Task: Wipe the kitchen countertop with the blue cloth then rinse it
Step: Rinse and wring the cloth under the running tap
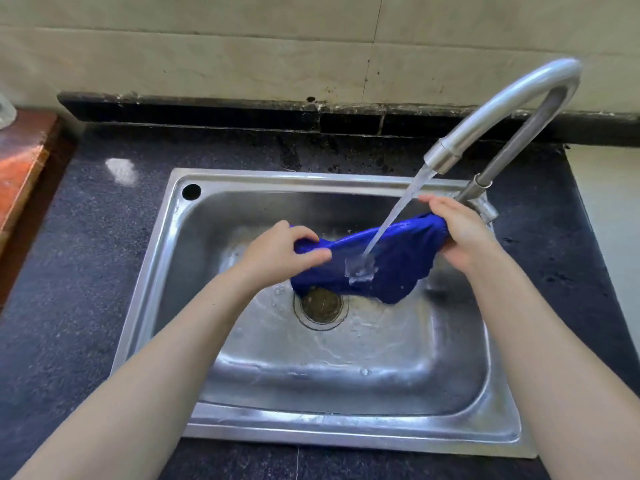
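Note:
The blue cloth (391, 261) hangs stretched between my two hands inside the steel sink (332, 427). My left hand (277, 251) grips its left end, and my right hand (464, 233) grips its right end, held a little higher. A stream of water runs from the curved metal faucet (491, 112) and hits the middle of the cloth, splashing there. The cloth's lower edge sags just above the round drain (320, 304). The dark speckled countertop (79, 258) surrounds the sink.
A wooden board (20, 161) lies on the counter at the far left, with a clear glass object at its back corner. A tiled wall and black backsplash run behind the sink. A pale surface (613, 216) adjoins the counter at right.

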Available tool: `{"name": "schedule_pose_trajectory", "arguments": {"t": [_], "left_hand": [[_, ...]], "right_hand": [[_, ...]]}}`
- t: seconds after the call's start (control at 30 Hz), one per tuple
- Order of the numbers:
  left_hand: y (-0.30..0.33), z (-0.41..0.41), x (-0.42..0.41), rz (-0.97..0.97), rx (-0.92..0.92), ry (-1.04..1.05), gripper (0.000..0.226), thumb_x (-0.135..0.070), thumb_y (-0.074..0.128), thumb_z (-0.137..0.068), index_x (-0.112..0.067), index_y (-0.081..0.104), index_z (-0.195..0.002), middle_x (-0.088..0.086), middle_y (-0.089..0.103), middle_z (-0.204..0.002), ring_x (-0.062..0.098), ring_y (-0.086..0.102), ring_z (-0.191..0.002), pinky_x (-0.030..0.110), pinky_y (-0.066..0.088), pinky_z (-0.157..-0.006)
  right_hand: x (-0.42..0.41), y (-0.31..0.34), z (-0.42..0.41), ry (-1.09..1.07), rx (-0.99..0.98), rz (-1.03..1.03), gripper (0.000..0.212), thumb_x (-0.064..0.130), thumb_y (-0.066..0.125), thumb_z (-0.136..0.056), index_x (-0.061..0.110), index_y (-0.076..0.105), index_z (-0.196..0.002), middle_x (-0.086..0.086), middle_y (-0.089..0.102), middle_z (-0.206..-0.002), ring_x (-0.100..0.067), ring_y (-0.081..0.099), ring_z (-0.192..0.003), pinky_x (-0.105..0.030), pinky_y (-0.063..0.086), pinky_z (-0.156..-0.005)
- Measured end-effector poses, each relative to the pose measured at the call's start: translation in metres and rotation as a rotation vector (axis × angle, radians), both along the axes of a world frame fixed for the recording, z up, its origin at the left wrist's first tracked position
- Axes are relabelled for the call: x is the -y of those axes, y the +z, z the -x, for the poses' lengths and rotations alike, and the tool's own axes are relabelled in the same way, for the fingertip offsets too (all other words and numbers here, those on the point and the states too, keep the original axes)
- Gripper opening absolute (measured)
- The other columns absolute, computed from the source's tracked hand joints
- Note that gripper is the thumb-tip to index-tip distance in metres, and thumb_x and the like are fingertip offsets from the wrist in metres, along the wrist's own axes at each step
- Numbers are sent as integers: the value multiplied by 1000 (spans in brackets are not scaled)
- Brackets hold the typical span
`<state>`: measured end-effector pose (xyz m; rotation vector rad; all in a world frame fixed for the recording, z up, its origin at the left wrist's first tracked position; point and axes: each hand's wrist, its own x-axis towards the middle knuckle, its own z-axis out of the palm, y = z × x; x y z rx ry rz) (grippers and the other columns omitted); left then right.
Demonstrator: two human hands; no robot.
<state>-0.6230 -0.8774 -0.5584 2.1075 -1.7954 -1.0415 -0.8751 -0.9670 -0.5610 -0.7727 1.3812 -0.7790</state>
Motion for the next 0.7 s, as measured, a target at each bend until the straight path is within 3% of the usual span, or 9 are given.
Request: {"name": "schedule_pose_trajectory", "arguments": {"t": [0.1,0.2,0.3,0.4,0.47,0.53,0.57,0.63,0.7], "left_hand": [[1,7,0,-99,392,-341,47,-46,62,-80,-26,52,-121,4,41,-102,24,51,-92,30,41,-71],[2,9,7,-148,522,-337,25,-20,50,-90,-16,60,-112,8,40,-102,29,50,-82,34,41,-67],[5,3,15,-187,505,-348,24,-28,46,-94,-18,63,-108,7,39,-103,27,46,-92,37,41,-76],[6,0,22,-191,540,-473,32,-41,43,-95,-20,65,-104,5,43,-126,26,38,-118,48,26,-102],[4,2,25,-207,424,-474,37,-44,43,-94,-16,67,-93,1,51,-120,23,45,-115,50,19,-106],[6,2,25,-183,175,-342,38,-41,48,-93,-10,66,-80,1,57,-102,22,55,-100,36,36,-93],[7,2,23,-154,20,-237,36,-37,51,-92,-8,67,-79,0,57,-101,17,57,-93,29,40,-84],[7,6,15,-94,-316,18,25,-25,54,-92,-6,69,-84,-4,59,-101,4,58,-83,18,42,-75],[2,23,4,-73,-629,261,17,-16,51,-93,-12,68,-93,-6,63,-89,3,56,-76,14,42,-69]], "right_hand": [[-6,-1,-10,-108,219,-95,18,12,44,-98,14,62,-97,2,62,-57,-7,60,-50,-20,51,-49],[-14,-6,-14,177,98,-138,24,13,55,-92,7,57,-115,-8,68,-79,-13,65,-64,-22,53,-59],[-19,-2,-9,822,-346,-67,51,30,73,-78,26,51,-124,-7,61,-112,-19,59,-101,-32,46,-93],[-30,-2,-20,1315,-982,153,32,30,68,-80,25,57,-110,-3,43,-118,-22,44,-106,-35,42,-96],[-30,-1,-23,1240,-1219,316,9,24,60,-86,22,61,-94,-4,46,-119,-26,41,-106,-38,41,-93],[-23,7,-16,1084,-1329,399,9,33,57,-88,27,62,-84,5,55,-107,-23,44,-108,-41,34,-98],[-19,11,-11,1013,-1307,377,17,36,57,-88,30,58,-73,8,58,-92,-20,50,-102,-40,36,-93],[-19,22,-7,820,-1115,292,30,34,57,-88,26,51,-59,8,57,-64,-20,60,-78,-30,42,-66],[-32,28,-19,658,-926,298,33,29,58,-86,21,50,-56,6,54,-55,-19,57,-63,-28,39,-54]]}}
